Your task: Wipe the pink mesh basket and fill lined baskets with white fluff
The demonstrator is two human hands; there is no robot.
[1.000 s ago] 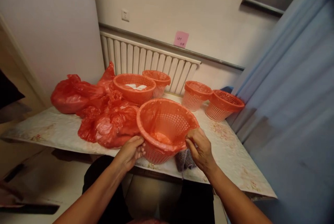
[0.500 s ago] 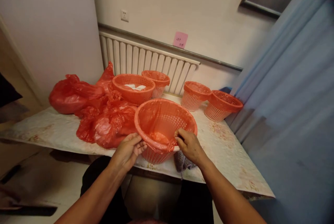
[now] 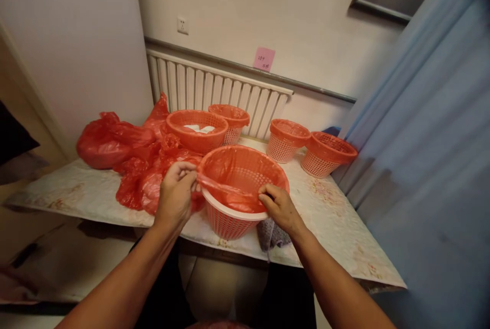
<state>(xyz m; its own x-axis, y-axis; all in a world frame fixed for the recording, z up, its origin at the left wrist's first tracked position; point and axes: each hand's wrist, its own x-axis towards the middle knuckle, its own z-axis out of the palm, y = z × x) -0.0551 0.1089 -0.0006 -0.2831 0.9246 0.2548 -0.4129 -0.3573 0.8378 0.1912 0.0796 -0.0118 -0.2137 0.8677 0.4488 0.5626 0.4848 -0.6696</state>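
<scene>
In front of me stands a perforated plastic basket [image 3: 233,226] with a pale rim, lined with a thin red plastic bag [image 3: 229,191]. My left hand [image 3: 176,191] pinches the bag's edge at the basket's left side. Closed on the same edge, my right hand [image 3: 276,206] is over the front right of the rim. Between them the bag's edge is stretched taut, lifted off the near rim, which lies bare. Along the far side the bag still folds over the rim.
Filled red bags [image 3: 111,140] lie at the left. A wide red-lined basin [image 3: 197,137] holds white items. Several lined baskets [image 3: 285,147] stand behind. A grey cloth [image 3: 272,234] lies by the table's [image 3: 329,227] front edge; a blue curtain [image 3: 413,165] hangs right.
My left hand has moved up and left, drawing the bag's front edge off the near rim. My right hand stays near the front right of the basket.
</scene>
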